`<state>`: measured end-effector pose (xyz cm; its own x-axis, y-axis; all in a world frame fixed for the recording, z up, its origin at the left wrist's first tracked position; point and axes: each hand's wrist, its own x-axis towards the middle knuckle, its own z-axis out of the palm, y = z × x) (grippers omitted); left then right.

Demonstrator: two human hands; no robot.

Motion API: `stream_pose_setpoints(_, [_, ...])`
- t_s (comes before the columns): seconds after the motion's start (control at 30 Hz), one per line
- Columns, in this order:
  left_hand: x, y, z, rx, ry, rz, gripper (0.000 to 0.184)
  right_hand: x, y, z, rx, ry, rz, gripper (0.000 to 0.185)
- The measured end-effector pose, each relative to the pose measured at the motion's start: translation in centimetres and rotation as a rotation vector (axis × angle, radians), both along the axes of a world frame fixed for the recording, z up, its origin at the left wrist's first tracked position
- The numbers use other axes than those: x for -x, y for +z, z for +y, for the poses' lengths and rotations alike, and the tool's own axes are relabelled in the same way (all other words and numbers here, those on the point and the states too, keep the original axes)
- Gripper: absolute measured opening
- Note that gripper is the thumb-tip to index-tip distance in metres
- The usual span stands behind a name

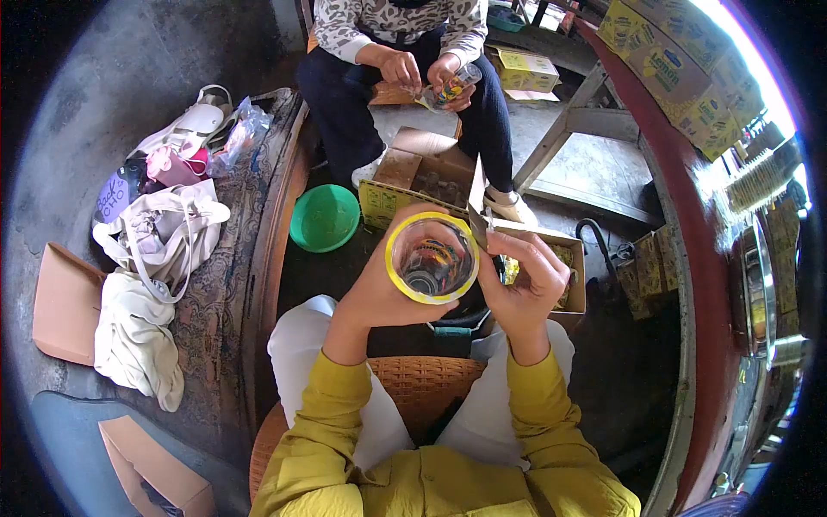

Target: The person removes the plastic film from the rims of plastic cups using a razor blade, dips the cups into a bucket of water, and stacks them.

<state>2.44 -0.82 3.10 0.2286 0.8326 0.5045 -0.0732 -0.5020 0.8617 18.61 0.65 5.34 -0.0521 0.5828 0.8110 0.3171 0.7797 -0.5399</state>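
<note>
My left hand is wrapped round a clear plastic jar with a yellow rim, its round opening facing up toward me. Printed colours show through the jar's wall. Beside the rim, my right hand pinches a small, thin, dark metallic piece between thumb and fingers; it may be a blade, but its exact kind is unclear. The piece is at the jar's right edge. Below the hands lies an orange woven seat between my knees.
Opposite me a seated person holds another clear jar. An open cardboard box with clear jars stands between us, beside a green basin. Bags lie at left; a red-edged table is at right.
</note>
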Motion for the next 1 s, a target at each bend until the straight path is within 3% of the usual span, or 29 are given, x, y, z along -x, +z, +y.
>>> stream_pose_setpoints(0.1, [-0.7,-1.0,0.3,0.070,0.016,-0.212,0.078,0.1,-0.8,0.2,0.031,-0.022,0.058,0.031])
stream_pose_setpoints(0.2, [-0.5,-1.0,0.4,-0.039,0.069,-0.134,0.083,0.3,-1.1,0.2,0.070,-0.018,0.092,0.041])
stream_pose_setpoints(0.33, [-0.1,-0.9,0.2,0.021,0.056,-0.074,0.081,0.3,-1.1,0.2,0.065,-0.018,0.076,0.048])
stream_pose_setpoints(0.6, [0.4,-0.8,0.1,-0.016,-0.013,0.105,0.079,-0.3,-0.9,0.2,0.106,0.023,0.064,0.049])
stream_pose_setpoints(0.8, [0.4,-0.4,0.1,0.036,-0.068,0.056,0.071,0.0,-0.9,0.3,0.074,0.003,0.096,0.050])
stream_pose_setpoints(0.9, [-0.1,-0.6,0.5,0.013,0.006,-0.001,0.071,0.0,-0.9,0.2,0.100,-0.041,0.170,0.051])
stream_pose_setpoints(0.93, [0.1,-0.7,0.7,-0.120,0.065,0.106,0.071,0.0,-0.9,0.2,0.108,-0.054,0.201,0.051])
stream_pose_setpoints(1.0, [-0.3,-1.7,0.5,-0.040,-0.010,-0.120,0.070,-0.1,-1.0,0.2,0.060,-0.048,0.189,0.054])
